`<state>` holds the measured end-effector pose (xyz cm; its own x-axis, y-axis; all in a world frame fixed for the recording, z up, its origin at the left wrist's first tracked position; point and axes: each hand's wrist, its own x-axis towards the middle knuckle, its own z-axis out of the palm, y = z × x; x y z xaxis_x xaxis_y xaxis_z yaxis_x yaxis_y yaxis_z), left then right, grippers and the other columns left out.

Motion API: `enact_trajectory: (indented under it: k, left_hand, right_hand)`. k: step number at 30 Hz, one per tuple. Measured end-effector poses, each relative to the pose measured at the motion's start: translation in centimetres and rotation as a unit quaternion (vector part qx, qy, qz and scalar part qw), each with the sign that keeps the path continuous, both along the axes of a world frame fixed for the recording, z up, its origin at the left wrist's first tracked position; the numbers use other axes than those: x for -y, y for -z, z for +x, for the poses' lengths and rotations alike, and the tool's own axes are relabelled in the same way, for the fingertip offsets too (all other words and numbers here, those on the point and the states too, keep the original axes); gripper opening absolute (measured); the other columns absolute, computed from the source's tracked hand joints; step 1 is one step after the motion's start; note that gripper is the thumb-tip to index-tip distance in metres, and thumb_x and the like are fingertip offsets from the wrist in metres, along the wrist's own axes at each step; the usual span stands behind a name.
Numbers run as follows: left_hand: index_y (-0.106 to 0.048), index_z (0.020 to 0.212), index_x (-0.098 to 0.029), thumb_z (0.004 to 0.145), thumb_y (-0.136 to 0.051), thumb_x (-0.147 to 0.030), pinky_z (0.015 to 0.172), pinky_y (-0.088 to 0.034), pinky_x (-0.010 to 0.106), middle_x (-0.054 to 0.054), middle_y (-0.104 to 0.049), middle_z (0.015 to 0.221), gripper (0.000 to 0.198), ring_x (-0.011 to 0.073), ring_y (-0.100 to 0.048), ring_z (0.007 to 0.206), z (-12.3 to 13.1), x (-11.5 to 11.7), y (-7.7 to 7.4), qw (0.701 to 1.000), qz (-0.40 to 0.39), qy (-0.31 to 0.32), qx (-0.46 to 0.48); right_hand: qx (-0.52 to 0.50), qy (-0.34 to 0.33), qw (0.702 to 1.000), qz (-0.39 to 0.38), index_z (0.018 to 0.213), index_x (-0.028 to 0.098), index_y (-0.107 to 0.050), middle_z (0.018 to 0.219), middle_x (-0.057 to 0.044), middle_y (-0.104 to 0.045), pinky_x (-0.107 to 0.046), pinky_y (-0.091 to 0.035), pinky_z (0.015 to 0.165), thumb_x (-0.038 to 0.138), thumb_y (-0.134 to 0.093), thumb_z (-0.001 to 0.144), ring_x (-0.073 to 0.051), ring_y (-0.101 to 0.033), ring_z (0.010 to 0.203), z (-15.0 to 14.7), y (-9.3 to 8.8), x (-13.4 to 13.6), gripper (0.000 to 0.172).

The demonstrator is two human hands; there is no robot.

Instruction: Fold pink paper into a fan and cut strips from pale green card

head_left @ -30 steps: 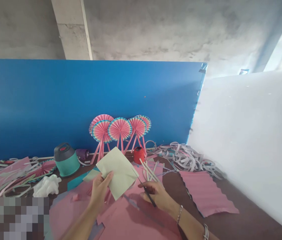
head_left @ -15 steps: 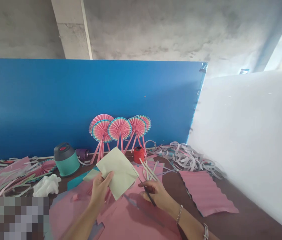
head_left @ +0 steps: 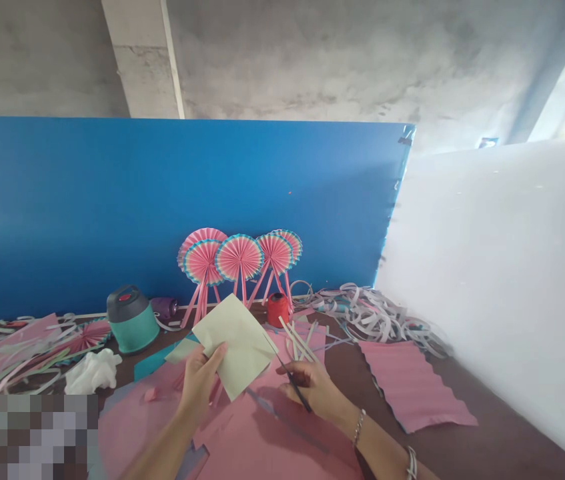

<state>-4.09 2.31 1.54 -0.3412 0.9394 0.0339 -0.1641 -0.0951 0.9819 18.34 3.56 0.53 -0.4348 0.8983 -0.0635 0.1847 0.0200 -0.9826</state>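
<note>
My left hand (head_left: 202,377) pinches a pale yellow-green sheet of paper (head_left: 236,347) by its lower left side, thumb on top. The sheet is held up, one corner pointing away from me. In my right hand (head_left: 312,387) is a pair of scissors (head_left: 296,385) with dark handles, the fingers closed around them. Their thin blades reach to the right edge of the sheet; whether they are parted there is hard to make out. Pink paper (head_left: 272,440) lies spread on the table under both hands, and thin pale paper strips (head_left: 302,343) lie just beyond the scissors.
Several pink pleated paper fans (head_left: 239,259) stand against the blue partition (head_left: 87,200). A red thread spool (head_left: 277,311), a teal and grey container (head_left: 133,320) and crumpled white plastic (head_left: 93,372) sit on the table. Curled strips (head_left: 377,313) and a wavy pink sheet (head_left: 419,387) lie to the right.
</note>
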Motion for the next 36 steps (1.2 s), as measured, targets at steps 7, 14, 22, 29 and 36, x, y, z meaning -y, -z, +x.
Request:
enact_trajectory:
  k: [7, 14, 22, 29, 36]
  left_hand:
    - [-0.065, 0.088, -0.014, 0.064, -0.069, -0.045, 0.049, -0.046, 0.026, 0.006, -0.070, 0.075, 0.040, 0.0197, -0.063, 0.062, 0.14, 0.09, -0.35, 1.000, -0.012, -0.004, 0.008]
    - [-0.062, 0.093, -0.016, 0.067, -0.068, -0.044, 0.053, -0.048, 0.026, 0.007, -0.071, 0.086, 0.039, 0.0216, -0.065, 0.071, 0.13, 0.26, -0.20, 1.000, -0.006, 0.007, 0.013]
    - [-0.063, 0.093, -0.013, 0.065, -0.070, -0.043, 0.053, -0.049, 0.027, 0.008, -0.070, 0.083, 0.042, 0.0215, -0.065, 0.070, 0.24, 0.30, -0.54, 1.000, -0.008, -0.002, 0.017]
    - [-0.064, 0.092, -0.013, 0.062, -0.070, -0.044, 0.047, -0.046, 0.025, 0.006, -0.070, 0.074, 0.043, 0.0181, -0.063, 0.058, 0.21, 0.21, -0.41, 1.000, -0.011, 0.003, 0.025]
    - [-0.065, 0.092, -0.017, 0.063, -0.070, -0.045, 0.040, -0.041, 0.022, 0.003, -0.071, 0.073, 0.041, 0.0144, -0.060, 0.050, 0.34, 0.36, -0.66, 0.999, -0.018, 0.008, 0.031]
  right_hand:
    - [0.003, 0.000, 1.000, 0.019, 0.092, 0.011, -0.062, 0.052, 0.007, -0.039, -0.021, -0.024, 0.044, 0.042, -0.068, 0.061, -0.006, -0.033, 0.047, 0.06, 0.38, -0.07, 0.044]
    - [-0.003, -0.001, 1.000, 0.006, 0.091, 0.012, -0.063, 0.051, 0.008, -0.037, -0.021, -0.024, 0.043, 0.045, -0.068, 0.060, -0.006, -0.030, 0.045, -0.01, 0.12, -0.02, 0.046]
    - [0.003, 0.005, 1.000, 0.001, 0.090, 0.014, -0.064, 0.050, 0.007, -0.039, -0.020, -0.025, 0.042, 0.045, -0.070, 0.059, -0.006, -0.031, 0.045, 0.00, -0.14, 0.07, 0.045]
    - [0.031, 0.019, 0.999, 0.002, 0.091, 0.011, -0.065, 0.049, 0.006, -0.041, -0.021, -0.026, 0.042, 0.045, -0.068, 0.058, -0.007, -0.033, 0.044, -0.06, -0.45, 0.12, 0.047]
    - [0.040, 0.015, 0.999, 0.012, 0.092, 0.011, -0.067, 0.047, 0.007, -0.040, -0.020, -0.025, 0.041, 0.040, -0.069, 0.060, -0.006, -0.034, 0.043, 0.07, -0.33, 0.06, 0.043]
